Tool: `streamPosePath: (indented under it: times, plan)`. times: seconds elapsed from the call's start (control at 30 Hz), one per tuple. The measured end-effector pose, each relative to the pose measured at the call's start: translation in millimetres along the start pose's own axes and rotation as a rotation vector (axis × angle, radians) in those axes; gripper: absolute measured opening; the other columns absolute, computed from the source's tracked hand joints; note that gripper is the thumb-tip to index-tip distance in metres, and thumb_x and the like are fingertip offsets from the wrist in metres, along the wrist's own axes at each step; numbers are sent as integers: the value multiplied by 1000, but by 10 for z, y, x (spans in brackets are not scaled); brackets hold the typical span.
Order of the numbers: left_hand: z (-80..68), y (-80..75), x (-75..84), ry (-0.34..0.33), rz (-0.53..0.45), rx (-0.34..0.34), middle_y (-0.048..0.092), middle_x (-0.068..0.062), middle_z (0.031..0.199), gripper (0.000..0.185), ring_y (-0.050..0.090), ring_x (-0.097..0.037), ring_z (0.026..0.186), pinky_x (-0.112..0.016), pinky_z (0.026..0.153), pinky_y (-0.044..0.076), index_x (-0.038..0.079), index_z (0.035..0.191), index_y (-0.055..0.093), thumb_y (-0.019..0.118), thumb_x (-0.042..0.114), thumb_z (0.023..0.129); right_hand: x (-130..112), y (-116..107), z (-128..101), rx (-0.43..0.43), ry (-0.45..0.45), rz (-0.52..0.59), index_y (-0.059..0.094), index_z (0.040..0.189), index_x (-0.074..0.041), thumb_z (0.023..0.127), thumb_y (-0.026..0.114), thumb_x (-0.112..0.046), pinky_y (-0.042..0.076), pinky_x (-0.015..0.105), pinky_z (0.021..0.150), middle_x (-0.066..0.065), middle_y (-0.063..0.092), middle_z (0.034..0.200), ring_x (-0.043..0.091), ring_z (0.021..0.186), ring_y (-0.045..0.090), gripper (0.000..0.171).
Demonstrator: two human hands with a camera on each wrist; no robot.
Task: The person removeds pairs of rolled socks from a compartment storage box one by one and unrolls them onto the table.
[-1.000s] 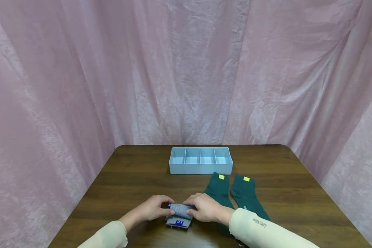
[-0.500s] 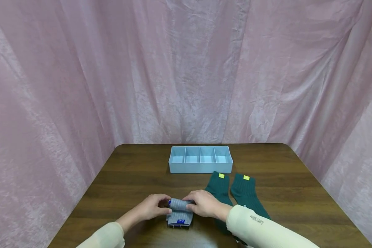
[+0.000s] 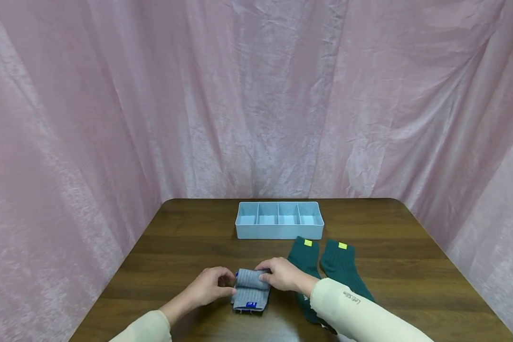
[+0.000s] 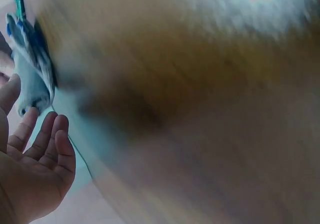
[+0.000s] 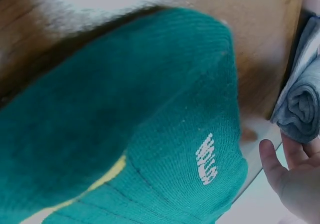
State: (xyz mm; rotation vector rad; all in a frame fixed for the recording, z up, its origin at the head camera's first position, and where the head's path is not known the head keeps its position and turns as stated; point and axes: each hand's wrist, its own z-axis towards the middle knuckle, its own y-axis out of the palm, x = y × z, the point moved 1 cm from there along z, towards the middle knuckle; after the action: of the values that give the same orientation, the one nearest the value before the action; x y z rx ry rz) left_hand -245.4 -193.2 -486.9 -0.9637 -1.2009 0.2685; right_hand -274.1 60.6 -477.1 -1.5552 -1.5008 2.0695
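Fingers of the left hand point(image 3: 211, 286) and right hand point(image 3: 283, 275) curl round the grey sock roll point(image 3: 251, 280) at 6 o'clock on the table point(image 3: 184, 247); green socks point(image 3: 325, 266) at 3 o'clock.

Grey ribbed socks point(image 3: 250, 289), half rolled from the far end, blue-labelled cuff flat on table

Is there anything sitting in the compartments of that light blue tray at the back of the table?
No, the light blue tray shows four compartments in the head view, and all of them show only bare blue bottoms.
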Motion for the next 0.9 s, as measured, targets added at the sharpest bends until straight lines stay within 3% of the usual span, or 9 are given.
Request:
streamPosePath:
  times: [0.27,0.43,0.57,0.67,0.8,0.9]
  plan:
    - [-24,90,47,0,2,22,65,2,91,31,60,-13,82,-28,69,49,10,99,69,83,31,81,-16,4,21,40,29,52,66,120,-8,97,65,-17,50,41,89,4,67,114,20,106,61,25]
    - [-34,106,18,-3,24,19,65,5,91,28,59,-10,82,-27,70,49,12,96,70,83,31,81,-18,-5,31,46,52,61,68,112,-13,97,65,-18,51,38,83,-1,66,105,14,93,59,16]
    - [-41,125,-1,33,71,3,65,5,93,33,59,-8,84,-27,71,50,9,103,74,83,32,81,-20,-3,52,63,53,43,71,111,-14,97,64,-20,51,38,83,-2,67,104,13,92,59,17]
    - [-41,135,-7,38,140,-25,63,7,94,39,56,-7,84,-28,72,48,9,110,75,81,36,82,-7,8,65,141,9,-27,72,115,-12,96,66,-21,50,40,86,-1,66,108,16,99,59,21]
    - [-44,139,10,45,221,-59,59,9,95,43,53,-6,86,-29,74,47,9,112,75,78,42,84,6,27,66,254,-131,-159,75,111,-14,94,69,-18,50,40,89,-3,65,109,17,104,58,19]
    - [-52,135,22,56,238,-61,58,8,96,44,53,-7,87,-29,74,47,9,113,75,78,43,84,13,35,58,217,-180,-209,75,112,-17,93,70,-23,50,38,90,-5,64,110,15,105,58,20]
